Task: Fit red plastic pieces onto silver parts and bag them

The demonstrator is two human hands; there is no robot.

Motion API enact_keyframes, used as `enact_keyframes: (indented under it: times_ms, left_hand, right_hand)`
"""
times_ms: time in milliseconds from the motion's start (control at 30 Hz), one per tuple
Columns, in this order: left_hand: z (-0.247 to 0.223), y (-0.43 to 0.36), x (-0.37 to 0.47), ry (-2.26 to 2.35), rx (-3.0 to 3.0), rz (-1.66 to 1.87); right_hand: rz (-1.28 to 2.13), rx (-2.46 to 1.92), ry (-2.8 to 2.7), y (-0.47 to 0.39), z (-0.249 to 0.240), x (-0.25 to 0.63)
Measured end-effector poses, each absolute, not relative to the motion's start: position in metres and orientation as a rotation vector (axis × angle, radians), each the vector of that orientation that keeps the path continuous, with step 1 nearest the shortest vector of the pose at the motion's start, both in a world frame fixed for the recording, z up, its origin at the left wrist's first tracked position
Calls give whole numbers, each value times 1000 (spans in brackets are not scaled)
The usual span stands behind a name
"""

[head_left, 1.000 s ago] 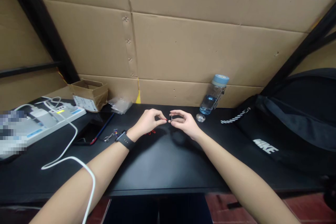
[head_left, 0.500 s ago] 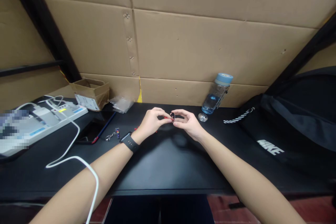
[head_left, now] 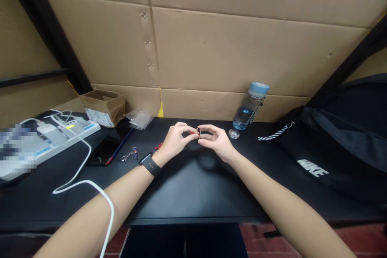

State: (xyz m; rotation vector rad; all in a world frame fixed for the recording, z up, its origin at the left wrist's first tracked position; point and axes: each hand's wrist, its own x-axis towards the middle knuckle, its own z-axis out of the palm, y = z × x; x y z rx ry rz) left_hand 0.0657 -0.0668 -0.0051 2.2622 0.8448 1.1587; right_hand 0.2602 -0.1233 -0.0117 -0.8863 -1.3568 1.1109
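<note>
Above the middle of the black table (head_left: 193,193), my left hand (head_left: 178,140) pinches a small red piece (head_left: 192,132). Facing it, my right hand (head_left: 215,141) grips a small dark round object (head_left: 198,133) with a thin bright rim, between thumb and fingers. The red piece and the round object meet at the fingertips; the fingers hide much of both. More small red pieces (head_left: 158,146) lie behind my left wrist. A clear round item (head_left: 234,134) rests to the right of my right hand.
A blue-lidded bottle (head_left: 248,107) and a black bag (head_left: 338,149) stand right. On the left are a power strip (head_left: 66,138), white cable (head_left: 90,182), tablet (head_left: 110,147), open cardboard box (head_left: 105,105), plastic bags (head_left: 140,119) and a keychain (head_left: 130,154). Cardboard backs the table.
The dark round object has turned a little and shows narrower between the fingertips. Both hands stay nearly in place. The view has shifted slightly.
</note>
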Motion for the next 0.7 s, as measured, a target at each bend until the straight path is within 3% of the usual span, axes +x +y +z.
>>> enact_keyframes:
  times_ms: [267,700]
  left_hand:
    - [-5,-70,69,990,2521,1138]
    - [-12,-66,70,885,2246,1233]
  right_hand:
    - [1029,-901,-1320,-124,-13,254]
    - [959,-925,-1422,-124,-8,258]
